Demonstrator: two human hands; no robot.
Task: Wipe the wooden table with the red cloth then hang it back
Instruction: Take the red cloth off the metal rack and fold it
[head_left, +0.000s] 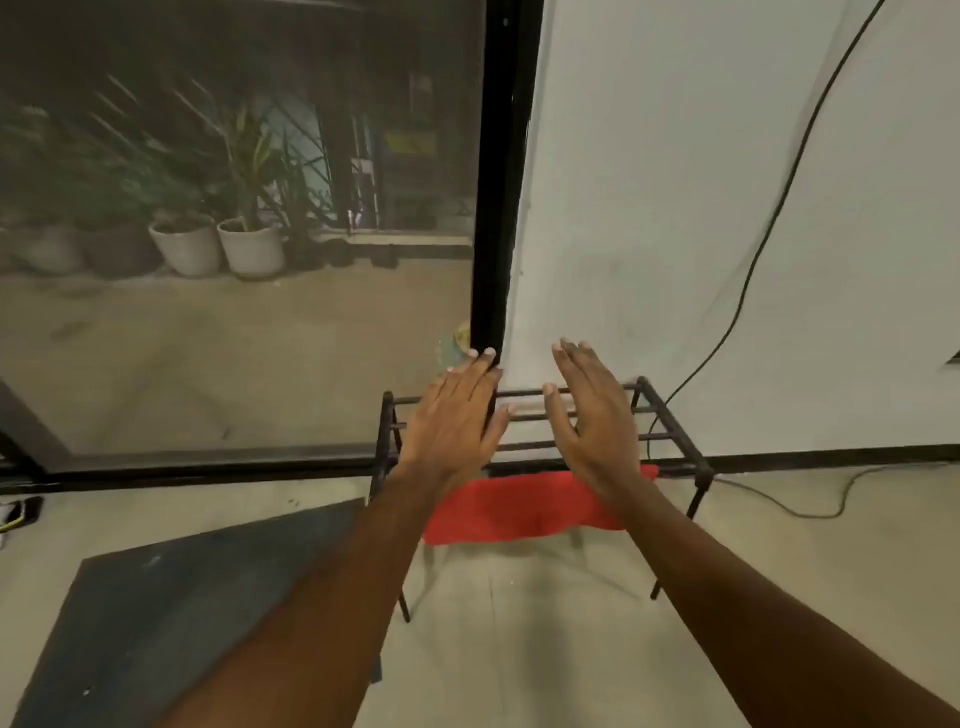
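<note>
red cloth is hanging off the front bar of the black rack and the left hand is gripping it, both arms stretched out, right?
Not quite. The red cloth does hang from the front bar of the black rack and both arms are stretched out, but the left hand grips nothing. The head view shows it open and flat above the rack, like the right hand, with the cloth below both.
</note>
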